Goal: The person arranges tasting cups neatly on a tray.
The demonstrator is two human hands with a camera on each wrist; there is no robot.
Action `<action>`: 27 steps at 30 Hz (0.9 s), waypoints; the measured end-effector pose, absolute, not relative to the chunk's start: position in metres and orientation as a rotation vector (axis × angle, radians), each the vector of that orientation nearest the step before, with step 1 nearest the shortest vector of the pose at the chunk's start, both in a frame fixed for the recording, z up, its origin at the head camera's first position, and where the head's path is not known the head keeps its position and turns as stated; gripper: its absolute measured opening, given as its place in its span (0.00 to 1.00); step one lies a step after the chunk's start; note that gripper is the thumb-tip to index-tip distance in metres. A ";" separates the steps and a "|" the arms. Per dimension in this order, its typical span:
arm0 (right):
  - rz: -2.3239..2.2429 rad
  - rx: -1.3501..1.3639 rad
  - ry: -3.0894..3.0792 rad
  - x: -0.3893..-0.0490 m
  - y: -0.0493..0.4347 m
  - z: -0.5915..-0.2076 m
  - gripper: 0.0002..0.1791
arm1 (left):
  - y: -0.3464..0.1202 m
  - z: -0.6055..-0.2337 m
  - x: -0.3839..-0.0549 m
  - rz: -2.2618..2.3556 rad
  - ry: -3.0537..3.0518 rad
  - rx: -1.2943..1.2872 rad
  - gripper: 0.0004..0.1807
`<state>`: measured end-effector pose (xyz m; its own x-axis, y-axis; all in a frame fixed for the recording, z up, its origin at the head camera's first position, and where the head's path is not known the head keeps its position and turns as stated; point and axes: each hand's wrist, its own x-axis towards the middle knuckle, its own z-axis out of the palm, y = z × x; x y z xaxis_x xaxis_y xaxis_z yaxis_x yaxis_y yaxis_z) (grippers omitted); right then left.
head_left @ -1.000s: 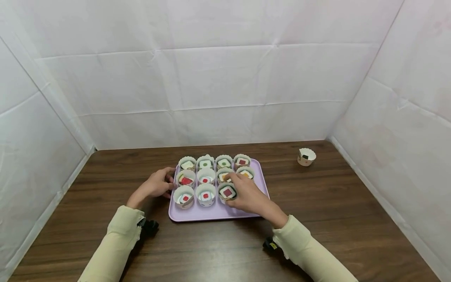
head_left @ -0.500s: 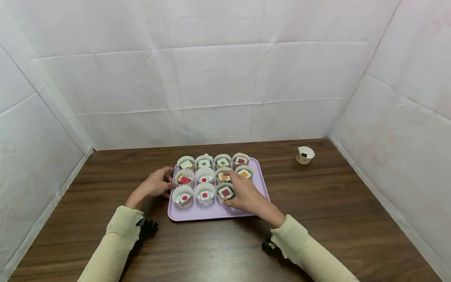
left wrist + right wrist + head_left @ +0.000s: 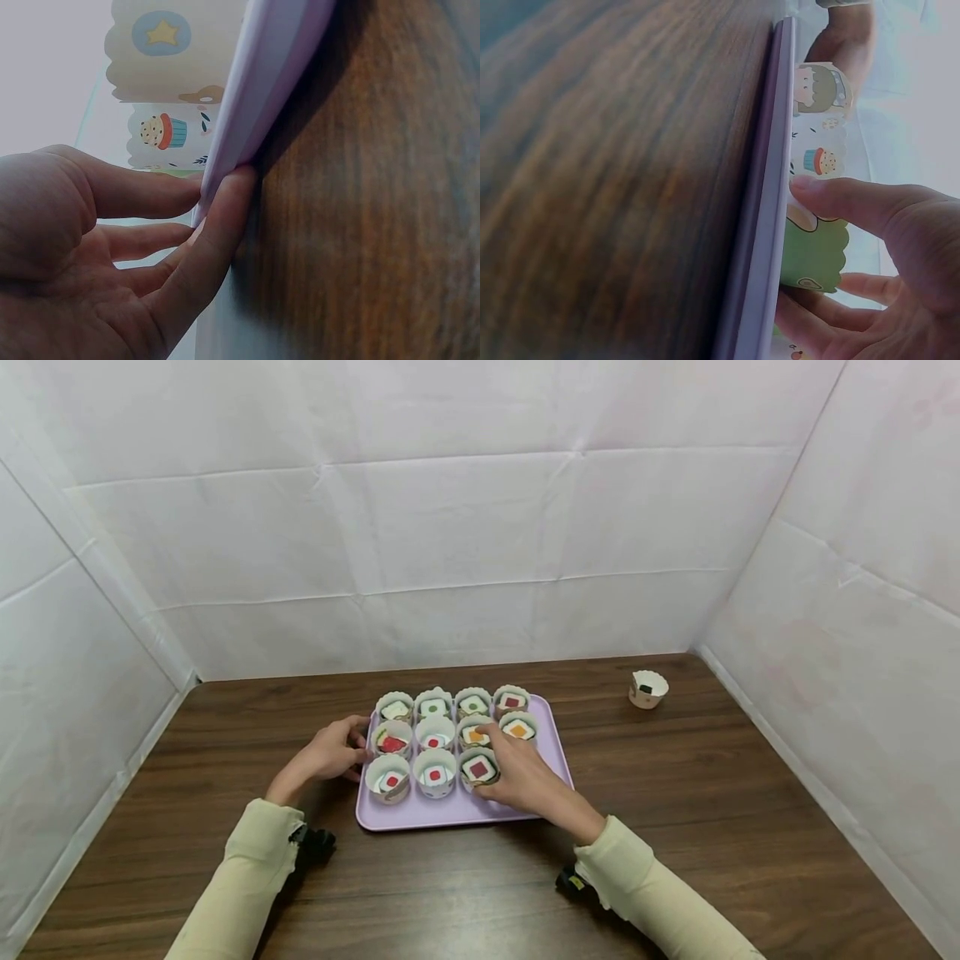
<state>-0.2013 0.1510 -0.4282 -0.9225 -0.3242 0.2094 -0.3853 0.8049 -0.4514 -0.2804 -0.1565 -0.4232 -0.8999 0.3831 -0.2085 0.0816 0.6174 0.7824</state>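
Note:
A lilac tray (image 3: 427, 817) holds several scalloped paper cups in rows, each with a small food piece inside. My left hand (image 3: 333, 752) pinches the tray's left rim between thumb and fingers, as the left wrist view shows. With my right hand (image 3: 527, 778) I grip a paper cup (image 3: 478, 770) in the front row, third from the left; its piece is white with a dark red centre. In the right wrist view, the thumb and fingers lie on either side of this green-printed cup (image 3: 815, 255), low on the tray.
One more paper cup (image 3: 647, 691) with a dark piece in it stands apart at the back right of the wooden table (image 3: 697, 810). White sheeting (image 3: 465, 527) closes off the back and both sides. Tray space shows right of my right hand.
The cup in my right hand has shifted slightly left, closer to its neighbour in the front row. My left hand stays at the tray's rim.

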 end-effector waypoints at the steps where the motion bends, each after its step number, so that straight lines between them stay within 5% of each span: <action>1: 0.758 0.564 -2.870 -0.201 0.151 -0.428 0.47 | -0.156 -0.423 -0.280 1.179 2.489 0.373 0.35; 27: 0.790 0.410 -2.986 -0.191 0.162 -0.404 0.51 | -0.155 -0.420 -0.278 1.191 2.487 0.369 0.37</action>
